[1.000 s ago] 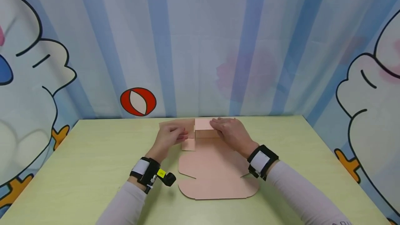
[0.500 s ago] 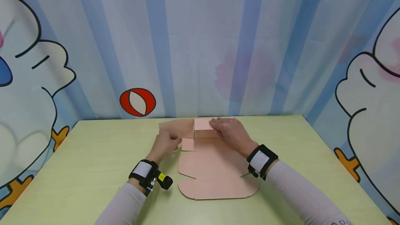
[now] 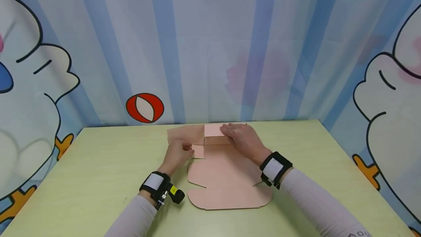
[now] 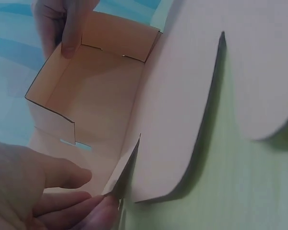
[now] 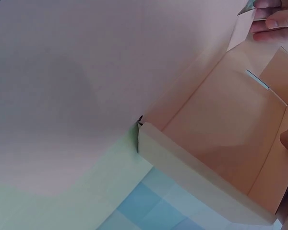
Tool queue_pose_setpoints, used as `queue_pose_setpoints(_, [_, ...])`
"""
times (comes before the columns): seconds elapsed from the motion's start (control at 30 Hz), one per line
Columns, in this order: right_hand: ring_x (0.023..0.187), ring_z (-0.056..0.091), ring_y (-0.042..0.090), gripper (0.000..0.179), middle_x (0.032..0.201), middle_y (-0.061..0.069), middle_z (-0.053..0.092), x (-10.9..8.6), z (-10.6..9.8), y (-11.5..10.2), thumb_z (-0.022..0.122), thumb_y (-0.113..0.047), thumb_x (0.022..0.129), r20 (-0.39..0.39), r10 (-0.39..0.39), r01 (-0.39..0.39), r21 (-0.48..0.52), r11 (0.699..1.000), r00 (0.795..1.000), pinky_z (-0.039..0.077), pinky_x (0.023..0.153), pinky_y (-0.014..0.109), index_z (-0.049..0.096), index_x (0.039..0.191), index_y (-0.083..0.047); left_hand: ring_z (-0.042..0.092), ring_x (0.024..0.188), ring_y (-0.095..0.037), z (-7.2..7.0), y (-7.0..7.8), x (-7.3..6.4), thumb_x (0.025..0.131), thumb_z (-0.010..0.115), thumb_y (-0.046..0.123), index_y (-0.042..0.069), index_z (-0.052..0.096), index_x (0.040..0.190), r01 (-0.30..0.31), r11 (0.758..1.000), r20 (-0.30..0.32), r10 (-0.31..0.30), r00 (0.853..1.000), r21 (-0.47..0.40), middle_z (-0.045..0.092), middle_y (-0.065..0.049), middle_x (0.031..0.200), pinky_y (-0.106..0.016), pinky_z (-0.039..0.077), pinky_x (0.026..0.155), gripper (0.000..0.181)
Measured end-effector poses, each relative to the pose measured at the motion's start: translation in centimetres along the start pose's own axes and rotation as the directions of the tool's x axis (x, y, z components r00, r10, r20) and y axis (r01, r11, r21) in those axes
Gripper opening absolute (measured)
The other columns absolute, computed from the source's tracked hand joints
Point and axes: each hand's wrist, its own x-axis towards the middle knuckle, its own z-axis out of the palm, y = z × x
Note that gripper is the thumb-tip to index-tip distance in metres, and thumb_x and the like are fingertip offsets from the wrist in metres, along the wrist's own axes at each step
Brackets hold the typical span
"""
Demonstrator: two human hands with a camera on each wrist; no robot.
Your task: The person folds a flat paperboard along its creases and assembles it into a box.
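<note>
yellow-green tabletop (image 3: pixel 98 178): part-folded pink carton (image 3: pixel 227 178); right grip (image 3: pixel 245 140) clamped on one wall (image 4: pixel 45 86); left grip (image 3: pixel 175 154), fingers apart, at small tab (image 3: pixel 200 152); best creased squarely, wall braced.

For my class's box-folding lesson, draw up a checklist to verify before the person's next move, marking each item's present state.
1. Right hand gripping the back wall: ok.
2. Right end wall folded up: ok.
3. Its lower edge fully seated: cannot tell.
4. Rear left corner flap turned inward: ok.
5. Front left corner flap turned inward: not ok, it points outward, with the left hand beside it.
6. Left end panel upright: not ok, it spreads outward.
</note>
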Motion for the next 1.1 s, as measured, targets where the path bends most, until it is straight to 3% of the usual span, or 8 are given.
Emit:
queue_pose_setpoints(0.2, [0.102, 0.073, 0.021, 0.033, 0.113, 0.005, 0.075, -0.1, 0.0, 0.0, 0.074, -0.008, 0.086, 0.005, -0.001, 0.001, -0.001, 1.0, 1.0, 0.06, 0.081, 0.038, 0.072, 0.119, -0.013, 0.071, 0.098, -0.032, 0.0, 0.2, -0.2, 0.085, 0.068, 0.001, -0.003, 0.07, 0.115, -0.062, 0.996, -0.009, 0.062, 0.998, -0.064, 0.073, -0.02, 0.107, -0.042, 0.059, 0.085, 0.03])
queue_pose_setpoints(0.43, [0.102, 0.073, 0.021, 0.032, 0.113, 0.005, 0.075, -0.1, 0.1, 0.1, 0.073, -0.008, 0.087, 0.006, -0.009, 0.009, 0.001, 1.0, 1.0, 0.06, 0.082, 0.037, 0.073, 0.119, -0.013, 0.071, 0.093, -0.026, 0.6, 0.7, 0.2, 0.086, 0.065, -0.005, -0.001, 0.069, 0.119, -0.046, 0.986, -0.016, 0.044, 0.999, -0.162, 0.073, -0.017, 0.108, -0.035, 0.061, 0.08, 0.033])
queue_pose_setpoints(0.67, [0.103, 0.073, 0.021, 0.032, 0.114, 0.005, 0.075, 0.0, 0.3, 0.1, 0.073, -0.009, 0.087, 0.011, 0.001, -0.001, 0.001, 1.0, 1.0, 0.06, 0.082, 0.037, 0.073, 0.119, -0.013, 0.072, 0.088, -0.026, 1.3, 0.8, 0.5, 0.085, 0.068, -0.008, -0.006, 0.068, 0.118, -0.044, 0.953, 0.006, 0.048, 0.999, -0.301, 0.071, -0.023, 0.107, -0.033, 0.062, 0.077, 0.033])
queue_pose_setpoints(1.0, [0.101, 0.073, 0.021, 0.031, 0.113, 0.006, 0.075, 0.1, 0.3, 0.1, 0.074, -0.009, 0.087, -0.003, -0.003, 0.003, 0.002, 1.0, 1.0, 0.06, 0.082, 0.038, 0.073, 0.117, -0.012, 0.068, 0.078, -0.016, 2.0, 0.8, 0.8, 0.092, 0.064, -0.002, -0.004, 0.071, 0.113, -0.014, 0.954, 0.021, 0.022, 1.0, -0.299, 0.073, -0.02, 0.104, -0.03, 0.061, 0.074, 0.023])
queue_pose_setpoints(1.1, [0.101, 0.073, 0.021, 0.032, 0.113, 0.006, 0.075, 0.0, 0.3, 0.1, 0.075, -0.008, 0.086, -0.002, 0.002, -0.002, 0.005, 1.0, 1.0, 0.06, 0.081, 0.039, 0.073, 0.118, -0.013, 0.068, 0.075, -0.016, 2.3, 1.0, 0.8, 0.091, 0.066, -0.001, -0.004, 0.073, 0.109, -0.032, 0.957, 0.015, 0.038, 0.999, -0.288, 0.074, -0.02, 0.103, -0.03, 0.061, 0.072, 0.02])
